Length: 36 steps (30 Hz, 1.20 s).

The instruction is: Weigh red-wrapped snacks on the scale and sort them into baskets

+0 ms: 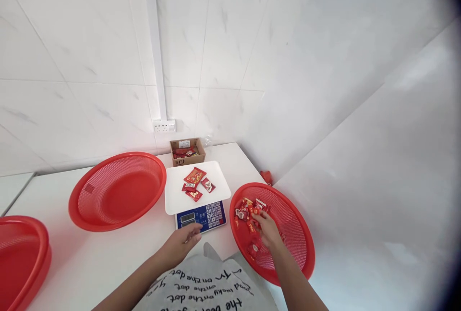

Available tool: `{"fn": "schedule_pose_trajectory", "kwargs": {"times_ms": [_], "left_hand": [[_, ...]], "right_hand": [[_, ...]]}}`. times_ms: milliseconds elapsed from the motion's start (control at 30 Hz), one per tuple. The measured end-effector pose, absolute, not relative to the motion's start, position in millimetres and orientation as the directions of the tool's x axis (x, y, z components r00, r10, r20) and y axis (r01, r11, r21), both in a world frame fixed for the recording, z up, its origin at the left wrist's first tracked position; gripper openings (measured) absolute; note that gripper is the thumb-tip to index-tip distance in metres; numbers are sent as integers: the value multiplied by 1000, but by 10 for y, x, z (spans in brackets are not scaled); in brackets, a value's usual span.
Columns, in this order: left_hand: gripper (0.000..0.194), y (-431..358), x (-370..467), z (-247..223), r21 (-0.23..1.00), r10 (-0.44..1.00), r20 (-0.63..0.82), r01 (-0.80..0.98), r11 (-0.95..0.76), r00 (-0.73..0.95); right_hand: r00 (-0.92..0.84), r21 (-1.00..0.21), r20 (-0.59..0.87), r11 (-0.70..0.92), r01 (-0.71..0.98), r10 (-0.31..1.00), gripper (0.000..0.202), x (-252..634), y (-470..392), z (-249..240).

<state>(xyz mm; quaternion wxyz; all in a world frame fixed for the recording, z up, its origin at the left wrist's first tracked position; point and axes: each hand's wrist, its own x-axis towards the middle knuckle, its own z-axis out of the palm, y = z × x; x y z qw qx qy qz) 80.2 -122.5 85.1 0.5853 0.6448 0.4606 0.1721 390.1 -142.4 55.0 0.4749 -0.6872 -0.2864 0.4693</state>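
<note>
My right hand [267,229] reaches into the right-hand red plastic basket [300,229], its fingers closed on a small red snack packet [256,210]. Several more red packets [241,214] lie around the fingertips, and some are partly hidden by the hand. My left hand [184,240] hovers at the front edge of the digital scale [212,216], with thumb and fingers apart and nothing between them. On the scale's white tray [176,191] lie several red packets [195,175] of differing sizes. The scale's display is too small to read.
Behind the scale is a cardboard box [188,159] containing red packets. Another red basket [117,191] stands to the left, and a third [21,253] is cut off at the left edge. A wall socket [164,126] sits above the white table [144,253].
</note>
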Motion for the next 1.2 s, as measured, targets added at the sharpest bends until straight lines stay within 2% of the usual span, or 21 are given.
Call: {"fn": "schedule_pose_trajectory", "kwargs": {"times_ms": [67, 200, 267, 333, 433, 500, 567, 633, 733, 833, 967, 1100, 1200], "left_hand": [[50, -1205, 895, 1057, 934, 808, -277, 343, 100, 520], [66, -1188, 1064, 1449, 951, 859, -181, 309, 29, 478], [59, -1202, 1129, 1577, 964, 857, -89, 259, -53, 507], [42, -1230, 1175, 1647, 972, 847, -11, 203, -116, 532], [25, -1270, 1201, 1693, 980, 868, 21, 162, -116, 497], [26, -1280, 1189, 1730, 996, 889, -47, 93, 5, 455], [29, -1277, 1160, 1791, 974, 881, -166, -68, 218, 443], [29, -1269, 1122, 1876, 880, 848, -265, -245, 408, 459], [24, -1271, 1070, 2008, 757, 809, -332, -375, 536, 485], [21, -1297, 1036, 2068, 716, 782, -370, -381, 584, 502], [19, -1347, 1012, 1950, 656, 723, -488, -340, 674, 489], [17, -1399, 1007, 1725, 571, 654, -583, -330, 752, 481], [15, -1440, 1024, 1614, 568, 643, -574, -318, 759, 508]], "right_hand": [[309, -907, -409, -344, -244, 859, 17, 3647, -1383, 925], [-21, -882, -374, -362, -303, 927, 22, 3088, -1332, 1485], [-128, -882, -372, -394, -259, 919, 22, 2887, -1357, 1598], [-190, -891, -367, -402, -209, 911, 23, 2769, -1417, 1634], [-228, -902, -358, -399, -166, 905, 27, 2725, -1536, 1658], [-227, -888, -366, -412, -204, 902, 30, 2748, -1612, 1698], [-206, -845, -387, -435, -311, 899, 32, 2784, -1673, 1754], [-169, -773, -423, -452, -445, 890, 32, 2822, -1717, 1804], [-146, -638, -479, -458, -619, 866, 34, 2876, -1741, 1822], [-197, -493, -496, -461, -738, 846, 35, 2912, -1728, 1769], [-286, -367, -520, -513, -776, 805, 34, 2900, -1710, 1673], [-320, -343, -541, -552, -760, 778, 37, 2851, -1732, 1640], [-288, -401, -526, -532, -746, 800, 36, 2818, -1757, 1639]]}}
